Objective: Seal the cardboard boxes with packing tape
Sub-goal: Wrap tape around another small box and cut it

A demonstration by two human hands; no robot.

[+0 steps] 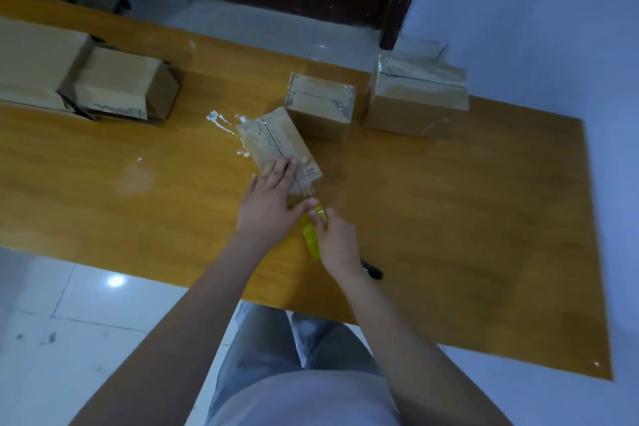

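Left hand (273, 197) flat on the near box (276, 145) mid-table, right hand (337, 239) gripping the yellow tape cutter (313, 235) at its near end, two boxes (320, 105) beyond look taped, several far-left (128, 83) probably unsealed.

Your one camera sat on your head, looking forward and steeply down at the wooden table (449, 235) from close above. Its wide lens took in your forearms rising from the bottom edge, the far floor and the wall on the right.
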